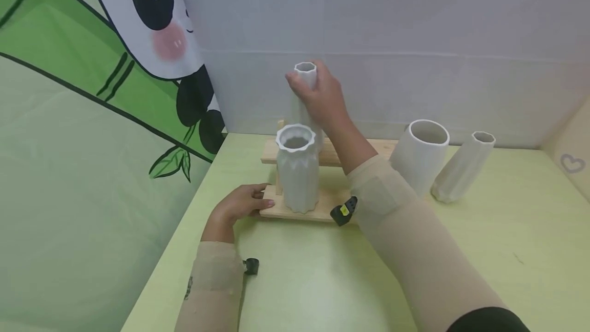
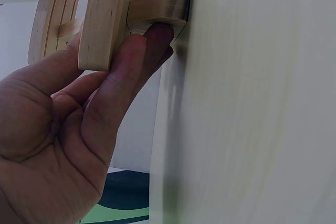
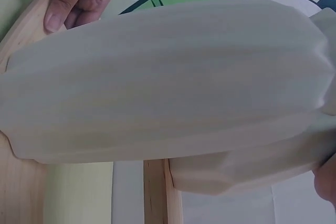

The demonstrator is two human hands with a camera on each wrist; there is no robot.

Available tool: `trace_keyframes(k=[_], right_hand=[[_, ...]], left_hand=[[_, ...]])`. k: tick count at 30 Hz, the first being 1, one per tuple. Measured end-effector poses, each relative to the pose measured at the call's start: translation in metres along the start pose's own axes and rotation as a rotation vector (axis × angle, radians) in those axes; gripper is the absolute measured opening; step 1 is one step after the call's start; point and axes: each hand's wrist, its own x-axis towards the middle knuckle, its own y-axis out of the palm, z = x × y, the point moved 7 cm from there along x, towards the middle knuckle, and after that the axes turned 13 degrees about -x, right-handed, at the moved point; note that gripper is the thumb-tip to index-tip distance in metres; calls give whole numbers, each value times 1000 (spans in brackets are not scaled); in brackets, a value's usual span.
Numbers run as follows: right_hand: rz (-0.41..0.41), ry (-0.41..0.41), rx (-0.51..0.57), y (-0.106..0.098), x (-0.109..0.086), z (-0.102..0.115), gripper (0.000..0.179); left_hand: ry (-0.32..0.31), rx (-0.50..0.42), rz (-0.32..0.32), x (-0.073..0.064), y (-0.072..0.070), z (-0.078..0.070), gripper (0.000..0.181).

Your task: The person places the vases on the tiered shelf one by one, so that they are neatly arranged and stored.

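Nearer the slim vase [image 1: 301,110], the right hand [image 1: 326,97] grips it by its top, long axis roughly upright at the upper shelf [image 1: 379,146], behind the wider vase [image 1: 299,178], while the left hand [image 1: 240,202] pinches the lower shelf's [image 1: 328,200] left end.

Fluted vase [image 1: 299,181] — obstacle before upper step [image 1: 329,155]

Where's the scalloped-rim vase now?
In the head view, the scalloped vase stands on the lower wooden shelf, right of the left hand and in front of the slim vase the right hand grips.
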Motion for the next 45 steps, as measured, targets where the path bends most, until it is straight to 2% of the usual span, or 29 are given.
trace_keyframes(k=[9, 17, 21, 29, 40, 45], right_hand=[[-15, 2, -11, 0, -1, 0, 48], [133, -81, 133, 5, 6, -1, 39], [156, -102, 174, 6, 6, 0, 37], [54, -27, 68, 2, 4, 0, 44], [94, -20, 18, 1, 3, -6, 52], [115, -8, 60, -1, -6, -9, 70]], left_hand=[[-27, -10, -10, -1, 1, 0, 77], [-24, -4, -5, -1, 4, 0, 75], [-29, -23, 2, -1, 4, 0, 77], [-36, -41, -4, 0, 4, 0, 78], [-29, -29, 3, 2, 7, 1, 80], [-14, -17, 5, 3, 7, -1, 79]])
